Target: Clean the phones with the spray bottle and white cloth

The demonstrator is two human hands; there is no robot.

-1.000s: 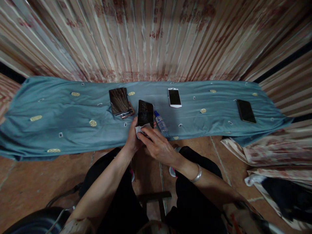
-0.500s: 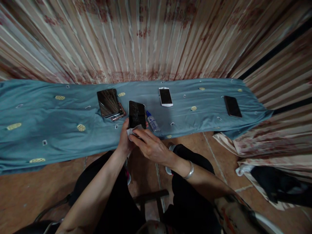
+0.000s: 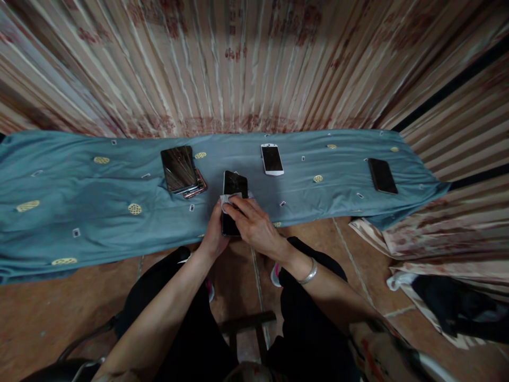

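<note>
My left hand is closed around the lower left side of a dark-screened phone, which it holds up over the cloth's front edge. Pinched in the fingers of my right hand is a small pale wiping cloth, pressed against the phone's screen near its left edge. The right hand covers the screen's middle part. Behind that hand and the phone the spray bottle is almost wholly hidden.
A blue patterned cloth covers the long table. Several stacked phones lie to the left. A white phone lies behind my hands, and a dark phone at the far right. Pleated curtains hang behind.
The phone has shifted right and toward me, now covering most of the bottle. My right hand has slid the wiping cloth from the phone's lower end up the screen.
</note>
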